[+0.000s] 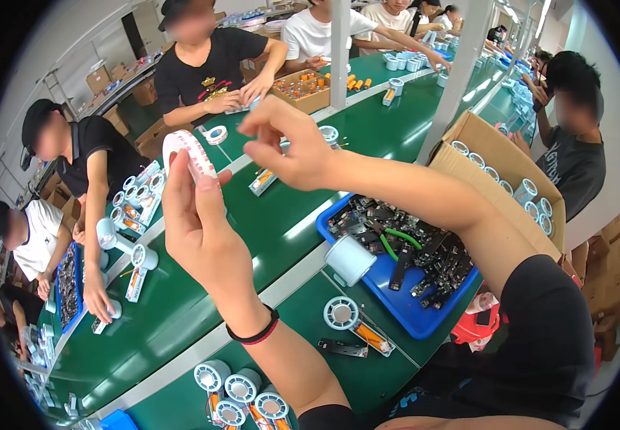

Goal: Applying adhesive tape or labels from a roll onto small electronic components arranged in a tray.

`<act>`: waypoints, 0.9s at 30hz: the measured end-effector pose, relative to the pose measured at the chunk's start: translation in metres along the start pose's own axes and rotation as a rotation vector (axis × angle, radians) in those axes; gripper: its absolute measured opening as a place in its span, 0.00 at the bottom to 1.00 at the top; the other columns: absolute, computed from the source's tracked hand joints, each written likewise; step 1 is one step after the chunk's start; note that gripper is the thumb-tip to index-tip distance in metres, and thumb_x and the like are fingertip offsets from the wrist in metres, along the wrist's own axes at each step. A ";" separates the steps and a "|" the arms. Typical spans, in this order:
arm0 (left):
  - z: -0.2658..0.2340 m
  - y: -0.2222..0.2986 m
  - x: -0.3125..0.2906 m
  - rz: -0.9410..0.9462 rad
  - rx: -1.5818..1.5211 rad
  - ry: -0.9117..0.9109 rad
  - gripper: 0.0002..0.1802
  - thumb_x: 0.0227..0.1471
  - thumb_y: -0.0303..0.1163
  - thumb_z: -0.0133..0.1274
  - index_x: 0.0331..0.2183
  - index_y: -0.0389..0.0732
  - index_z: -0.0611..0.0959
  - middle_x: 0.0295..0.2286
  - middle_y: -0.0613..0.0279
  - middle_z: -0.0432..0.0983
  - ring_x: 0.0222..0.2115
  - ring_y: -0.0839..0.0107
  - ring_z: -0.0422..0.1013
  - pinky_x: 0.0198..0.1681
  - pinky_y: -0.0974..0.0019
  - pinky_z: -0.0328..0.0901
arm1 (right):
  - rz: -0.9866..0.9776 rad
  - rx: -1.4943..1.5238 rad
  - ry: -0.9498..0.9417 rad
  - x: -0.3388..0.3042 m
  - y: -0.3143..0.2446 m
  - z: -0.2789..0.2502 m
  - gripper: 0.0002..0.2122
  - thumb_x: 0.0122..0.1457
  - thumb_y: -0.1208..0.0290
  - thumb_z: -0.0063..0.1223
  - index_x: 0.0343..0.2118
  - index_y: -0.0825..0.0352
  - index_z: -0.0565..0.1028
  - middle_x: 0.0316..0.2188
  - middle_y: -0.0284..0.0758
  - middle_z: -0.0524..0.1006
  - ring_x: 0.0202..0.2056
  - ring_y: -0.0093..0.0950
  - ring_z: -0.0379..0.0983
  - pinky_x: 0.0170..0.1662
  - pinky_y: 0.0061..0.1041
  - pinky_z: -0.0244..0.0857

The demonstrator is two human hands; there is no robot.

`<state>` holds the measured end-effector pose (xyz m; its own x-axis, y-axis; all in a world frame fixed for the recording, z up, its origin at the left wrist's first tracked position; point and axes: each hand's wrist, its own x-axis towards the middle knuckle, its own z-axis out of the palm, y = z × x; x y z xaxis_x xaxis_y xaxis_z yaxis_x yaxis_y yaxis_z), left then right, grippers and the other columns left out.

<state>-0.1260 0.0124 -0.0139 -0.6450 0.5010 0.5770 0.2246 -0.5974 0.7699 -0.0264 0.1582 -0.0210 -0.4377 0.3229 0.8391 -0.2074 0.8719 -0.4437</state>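
My left hand (206,240) is raised over the green bench, its thumb and fingers closed on a roll of white tape (196,154) with red print. My right hand (295,147) hovers to the right of the roll, apart from it. Its fingers are bent with a gap between thumb and forefinger, and I see nothing in them. Below my right forearm, a light blue round housing (351,259) leans at the edge of a blue tray (417,331). Closer to me lie a round blue fan unit (342,312) with orange cells (372,337) and a flat black part (342,348).
The blue tray holds many small black parts (439,265) and green-handled pliers (399,242). Several fan units (242,387) stand at the near left. A cardboard box (460,172) of blue housings is at the right. Co-workers sit across the green conveyor (281,244); a grey post (460,79) rises beyond.
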 end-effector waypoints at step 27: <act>0.014 0.000 -0.011 -0.079 0.182 -0.307 0.22 0.61 0.25 0.43 0.56 0.31 0.73 0.46 0.54 0.76 0.40 0.75 0.73 0.41 0.74 0.64 | 0.039 0.144 -0.169 -0.009 -0.059 -0.032 0.13 0.54 0.81 0.60 0.38 0.67 0.68 0.31 0.32 0.77 0.25 0.14 0.69 0.27 0.14 0.63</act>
<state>-0.1081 0.0157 -0.0163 -0.4222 0.7225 0.5474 0.3268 -0.4420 0.8354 0.0175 0.1153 0.0073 -0.5860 0.2788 0.7609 -0.3046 0.7943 -0.5256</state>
